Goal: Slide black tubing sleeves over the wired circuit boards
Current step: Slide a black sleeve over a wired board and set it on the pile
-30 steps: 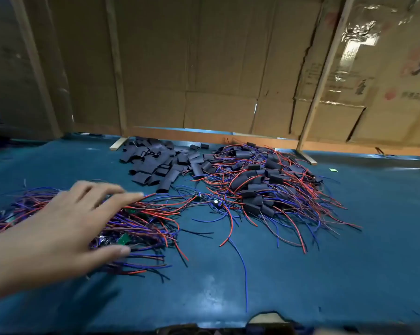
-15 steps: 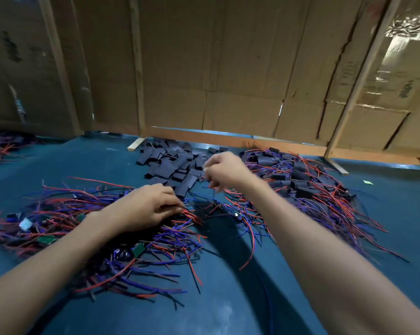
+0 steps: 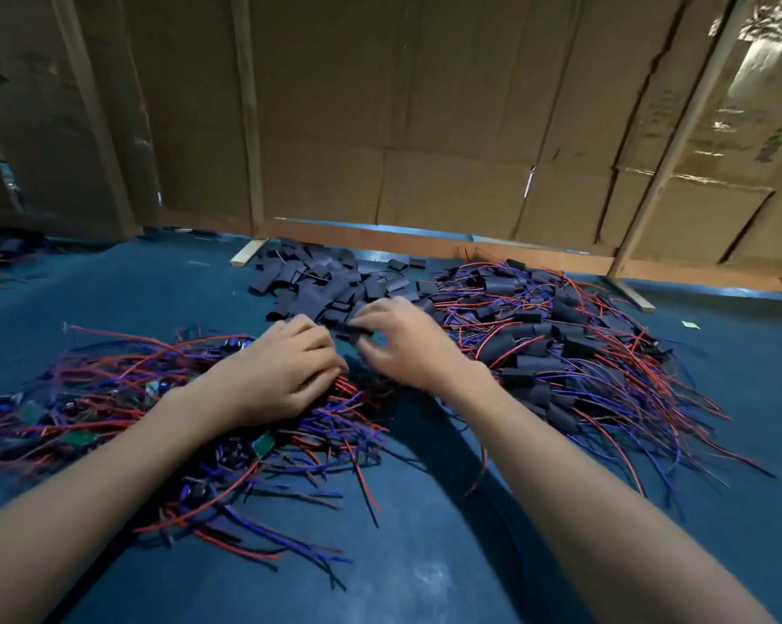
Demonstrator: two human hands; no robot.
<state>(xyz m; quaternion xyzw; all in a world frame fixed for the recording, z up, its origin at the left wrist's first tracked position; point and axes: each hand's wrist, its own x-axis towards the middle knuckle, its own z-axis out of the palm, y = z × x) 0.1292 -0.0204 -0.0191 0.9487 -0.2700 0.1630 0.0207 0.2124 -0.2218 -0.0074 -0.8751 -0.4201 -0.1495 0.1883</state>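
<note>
One head-worn wide-angle view looks forward and down, close over the table (image 3: pixel 425 556), cardboard wall (image 3: pixel 425 105) filling the upper frame.

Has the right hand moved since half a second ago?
Yes. The right hand has come back from the loose black sleeve pile toward the left hand, pinching a black sleeve.

Both forearms reach forward; the left hand (image 3: pixel 281 371) and right hand (image 3: pixel 407 342) meet, fingers curled, nearly touching.

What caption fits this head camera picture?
Two hands, left hand and right hand, work a black sleeve between wire piles.
</note>
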